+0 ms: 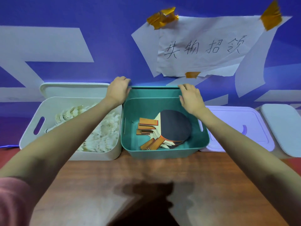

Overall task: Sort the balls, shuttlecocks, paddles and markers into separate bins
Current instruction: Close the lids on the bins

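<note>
While the wooden table [146, 176] fills the lower frame and a blue wall [81, 12] the upper, 4 containers line the middle band: a white bin [29, 136] at centre left heaped with shuttlecocks [104, 137], a teal bin [162, 153] at centre holding paddles [175, 126], a lilac lidded bin [257, 141] at centre right, and a white lidded bin [283, 128] at the far right edge. Behind the teal bin stands its teal lid [153, 90], leaning on the wall; a white lid [73, 88] stands likewise behind the shuttlecock bin. Both hands are on the teal lid: the left hand [118, 90] curls its fingers over the upper left corner, and the right hand [190, 97] lies on the upper right with fingers bent over the edge, though I cannot tell how firmly it clamps. My guess is the lid could catch on the bin's rear rim, or slip from the looser right grip, and drop onto the paddles. No balls or markers show. At upper right, a crumpled paper sign [203, 46], held by yellow tape [162, 17], reads "失物招领" in handwriting.
</note>
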